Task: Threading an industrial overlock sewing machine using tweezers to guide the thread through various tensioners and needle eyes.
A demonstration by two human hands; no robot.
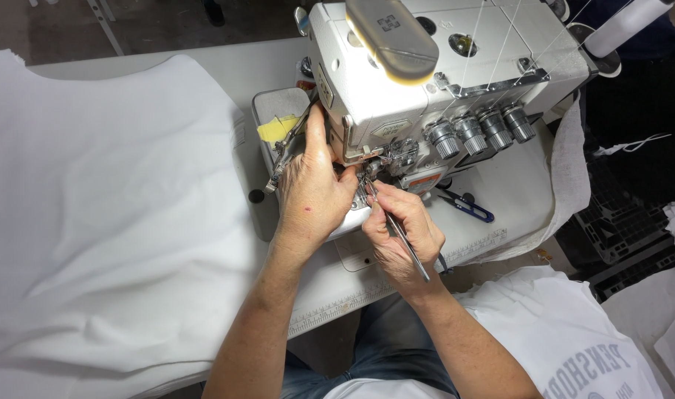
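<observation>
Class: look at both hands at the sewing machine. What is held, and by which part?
The right hand pinches metal tweezers mid-length, tips toward the needle area. The left hand holds nothing visible, resting against the machine.

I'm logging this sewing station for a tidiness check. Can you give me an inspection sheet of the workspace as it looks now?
Surface: white sewing table with a ruler strip along its front edge.
Job's things: white overlock sewing machine; metal tweezers pointed at its needle area.
Clutter: large white fabric spread at left; blue-handled snips beside the machine; yellow tape on the machine bed.
Grip: left hand rests on the machine bed by the presser foot; right hand holds the tweezers.
Cables: nothing seen; white threads run over the machine top.
Surroundings: dark floor, black crate and more white fabric at right.
</observation>
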